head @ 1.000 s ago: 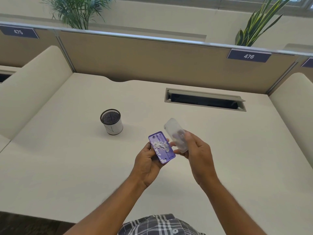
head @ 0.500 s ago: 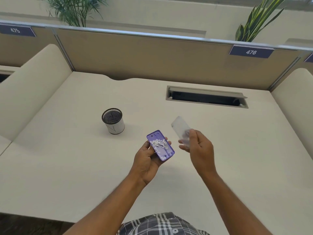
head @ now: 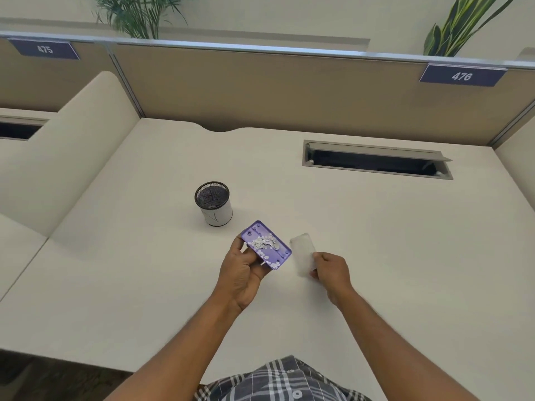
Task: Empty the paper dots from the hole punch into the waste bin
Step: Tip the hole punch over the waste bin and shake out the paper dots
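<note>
At the centre of the frame, the left hand (head: 241,274) gripped the purple hole punch (head: 266,248), underside up, with white paper dots (head: 265,243) heaped on it. Just right, the right hand (head: 331,272) pinched the clear cover (head: 303,254). The mesh waste bin (head: 214,204) stood on the surface (head: 376,241) slightly up and left.
</note>
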